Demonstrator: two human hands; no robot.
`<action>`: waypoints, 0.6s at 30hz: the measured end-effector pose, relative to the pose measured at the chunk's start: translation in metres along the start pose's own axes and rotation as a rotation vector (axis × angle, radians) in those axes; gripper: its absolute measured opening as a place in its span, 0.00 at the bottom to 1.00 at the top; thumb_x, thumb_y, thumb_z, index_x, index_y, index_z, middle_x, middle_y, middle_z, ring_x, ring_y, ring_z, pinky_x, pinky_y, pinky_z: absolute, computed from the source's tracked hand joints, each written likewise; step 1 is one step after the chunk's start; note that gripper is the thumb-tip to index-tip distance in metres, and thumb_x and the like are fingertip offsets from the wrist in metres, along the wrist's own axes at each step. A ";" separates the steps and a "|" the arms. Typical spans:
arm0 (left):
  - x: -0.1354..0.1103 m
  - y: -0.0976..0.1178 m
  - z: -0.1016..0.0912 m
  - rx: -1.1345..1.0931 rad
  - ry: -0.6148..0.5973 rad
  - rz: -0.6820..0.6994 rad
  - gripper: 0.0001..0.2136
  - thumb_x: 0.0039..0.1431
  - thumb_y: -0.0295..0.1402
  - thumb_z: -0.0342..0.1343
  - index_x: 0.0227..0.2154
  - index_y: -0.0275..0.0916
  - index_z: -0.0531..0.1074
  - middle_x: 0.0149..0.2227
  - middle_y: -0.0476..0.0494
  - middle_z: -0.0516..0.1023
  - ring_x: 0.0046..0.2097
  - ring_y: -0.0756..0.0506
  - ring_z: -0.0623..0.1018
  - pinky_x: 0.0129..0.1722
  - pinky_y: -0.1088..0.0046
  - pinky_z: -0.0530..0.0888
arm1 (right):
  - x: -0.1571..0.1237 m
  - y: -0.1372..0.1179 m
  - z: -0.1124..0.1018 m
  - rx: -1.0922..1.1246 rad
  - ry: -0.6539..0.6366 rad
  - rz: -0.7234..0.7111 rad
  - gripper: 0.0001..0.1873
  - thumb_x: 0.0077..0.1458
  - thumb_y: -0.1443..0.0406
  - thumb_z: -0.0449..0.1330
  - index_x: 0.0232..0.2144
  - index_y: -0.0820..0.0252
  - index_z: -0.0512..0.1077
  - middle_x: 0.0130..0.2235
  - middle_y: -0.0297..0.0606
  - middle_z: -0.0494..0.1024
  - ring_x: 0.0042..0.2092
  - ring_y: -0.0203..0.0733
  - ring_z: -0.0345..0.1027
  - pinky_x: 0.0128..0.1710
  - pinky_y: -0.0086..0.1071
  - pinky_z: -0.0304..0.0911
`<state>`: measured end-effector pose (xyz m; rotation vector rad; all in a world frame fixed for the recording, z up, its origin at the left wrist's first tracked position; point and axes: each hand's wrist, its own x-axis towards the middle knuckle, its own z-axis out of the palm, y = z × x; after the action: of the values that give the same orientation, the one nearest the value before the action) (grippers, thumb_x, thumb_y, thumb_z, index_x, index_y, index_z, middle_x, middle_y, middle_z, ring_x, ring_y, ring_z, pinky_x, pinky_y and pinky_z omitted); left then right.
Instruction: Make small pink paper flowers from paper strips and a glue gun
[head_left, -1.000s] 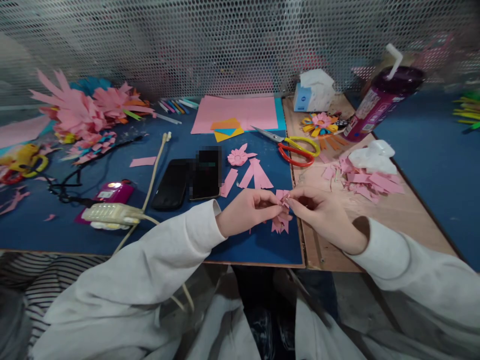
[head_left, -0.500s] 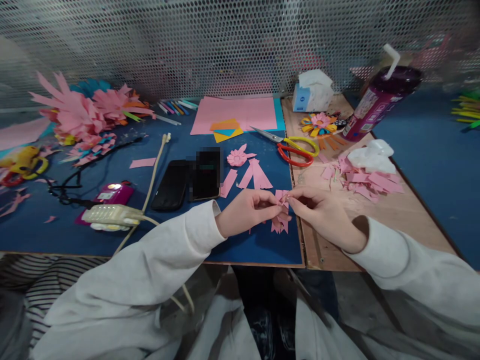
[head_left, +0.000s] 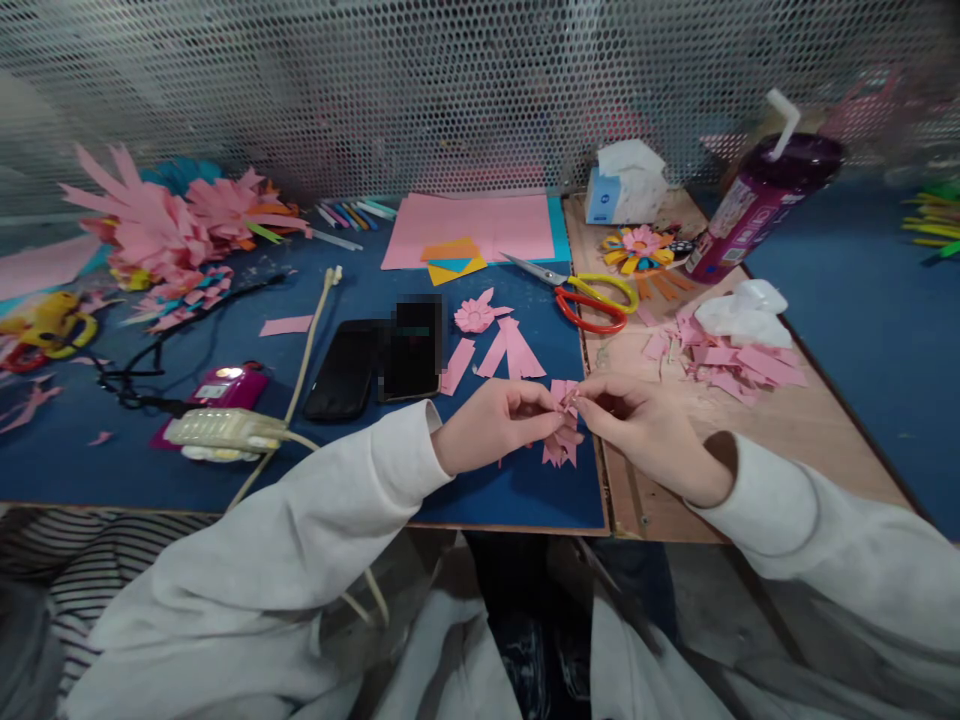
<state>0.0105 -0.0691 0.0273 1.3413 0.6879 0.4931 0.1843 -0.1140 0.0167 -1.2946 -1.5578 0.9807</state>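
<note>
Both my hands meet over the near edge of the blue mat. My left hand and my right hand each pinch the same small fringed pink paper piece, fingers closed on it. Just beyond lie cut pink strips and a small pink paper flower. Red and yellow scissors lie further back, by the seam with the wooden board.
Two phones lie left of my hands. A glue gun with cord, a pink device, paper flowers, pink sheets, pens, a tissue box, a purple cup and pink scraps surround them.
Almost nothing has moved; my fingers have shifted very slightly on the pink paper piece.
</note>
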 end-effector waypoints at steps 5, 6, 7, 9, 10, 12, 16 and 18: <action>0.000 -0.001 0.000 -0.005 -0.014 -0.001 0.04 0.52 0.28 0.57 0.26 0.32 0.72 0.24 0.45 0.79 0.27 0.50 0.78 0.30 0.76 0.76 | 0.000 0.001 0.000 0.014 -0.003 -0.007 0.08 0.52 0.59 0.59 0.28 0.57 0.73 0.28 0.33 0.76 0.30 0.35 0.69 0.30 0.29 0.67; 0.000 -0.001 0.000 -0.005 -0.015 -0.003 0.04 0.52 0.28 0.57 0.26 0.32 0.72 0.24 0.45 0.79 0.27 0.50 0.78 0.30 0.75 0.76 | 0.000 0.001 0.000 0.017 -0.006 -0.007 0.08 0.52 0.59 0.59 0.28 0.57 0.73 0.29 0.33 0.76 0.31 0.35 0.70 0.31 0.29 0.67; 0.000 -0.001 0.000 -0.005 -0.016 -0.005 0.04 0.52 0.29 0.57 0.26 0.32 0.72 0.25 0.44 0.79 0.27 0.50 0.78 0.30 0.75 0.76 | 0.000 0.001 0.000 0.016 -0.009 -0.007 0.08 0.52 0.60 0.59 0.28 0.57 0.73 0.29 0.33 0.76 0.31 0.35 0.70 0.31 0.29 0.67; 0.000 -0.001 0.000 -0.004 -0.016 -0.006 0.05 0.52 0.30 0.58 0.26 0.32 0.72 0.25 0.43 0.79 0.27 0.49 0.79 0.30 0.74 0.76 | 0.001 0.001 -0.001 0.017 -0.012 -0.004 0.07 0.52 0.60 0.59 0.28 0.57 0.74 0.29 0.33 0.76 0.31 0.36 0.70 0.31 0.29 0.67; 0.000 -0.001 0.000 -0.003 -0.013 -0.004 0.06 0.52 0.31 0.58 0.26 0.32 0.72 0.25 0.43 0.79 0.27 0.49 0.79 0.30 0.73 0.76 | 0.001 0.001 -0.001 0.022 -0.009 -0.001 0.07 0.52 0.60 0.59 0.28 0.57 0.74 0.29 0.34 0.76 0.31 0.36 0.70 0.31 0.30 0.67; 0.000 0.000 0.000 0.009 -0.002 0.005 0.06 0.52 0.31 0.58 0.26 0.32 0.72 0.25 0.43 0.79 0.27 0.49 0.78 0.30 0.74 0.76 | 0.001 0.001 -0.001 0.043 0.001 0.005 0.07 0.52 0.61 0.59 0.28 0.57 0.74 0.30 0.34 0.77 0.33 0.37 0.71 0.33 0.30 0.68; 0.001 0.000 -0.001 0.032 0.043 0.030 0.07 0.52 0.32 0.58 0.28 0.32 0.72 0.26 0.43 0.79 0.27 0.50 0.78 0.27 0.77 0.73 | 0.001 0.001 -0.001 0.089 0.004 0.022 0.08 0.54 0.60 0.58 0.30 0.57 0.73 0.31 0.34 0.77 0.34 0.37 0.71 0.35 0.31 0.68; 0.001 -0.001 -0.003 0.049 0.064 0.039 0.07 0.51 0.32 0.58 0.28 0.32 0.72 0.26 0.43 0.79 0.27 0.50 0.78 0.25 0.79 0.71 | 0.000 0.002 -0.001 0.073 -0.012 0.033 0.10 0.53 0.57 0.59 0.32 0.58 0.73 0.31 0.35 0.77 0.33 0.37 0.71 0.33 0.31 0.67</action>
<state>0.0097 -0.0665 0.0261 1.3918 0.7315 0.5558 0.1854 -0.1134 0.0152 -1.2695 -1.5001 1.0579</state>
